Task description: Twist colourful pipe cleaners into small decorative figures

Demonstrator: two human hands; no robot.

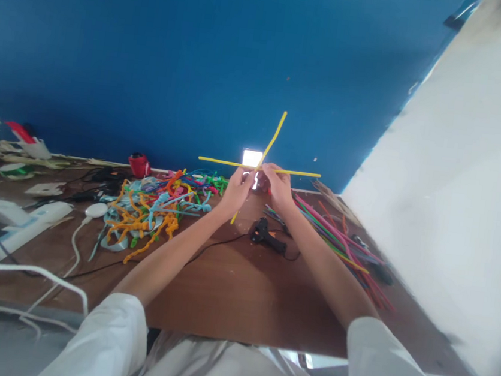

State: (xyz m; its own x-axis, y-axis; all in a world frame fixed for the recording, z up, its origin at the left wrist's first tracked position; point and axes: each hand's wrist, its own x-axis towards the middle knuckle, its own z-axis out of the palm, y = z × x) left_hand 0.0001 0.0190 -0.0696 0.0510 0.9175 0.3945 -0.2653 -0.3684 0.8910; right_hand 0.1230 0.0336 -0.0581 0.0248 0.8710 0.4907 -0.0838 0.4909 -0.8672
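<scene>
Two yellow pipe cleaners (275, 138) cross each other in front of me, raised above the table. One lies level, sticking out to both sides; the other slants from upper right to lower left and bends in its upper part. My left hand (236, 190) pinches them just left of the crossing. On the other side, my right hand (279, 185) has its fingers closed on the level one, close to the crossing. The fingertips hide part of the joint. Behind the hands, a lit phone screen (252, 158) stands near the wall.
A heap of bent, coloured pipe cleaners (148, 212) lies left, with straight ones (331, 233) at right. A black glue gun (267, 236) and its cable rest between. Far left are a white power strip (23, 234), cords and a red object (139, 165). A blue wall (202, 56) backs the table.
</scene>
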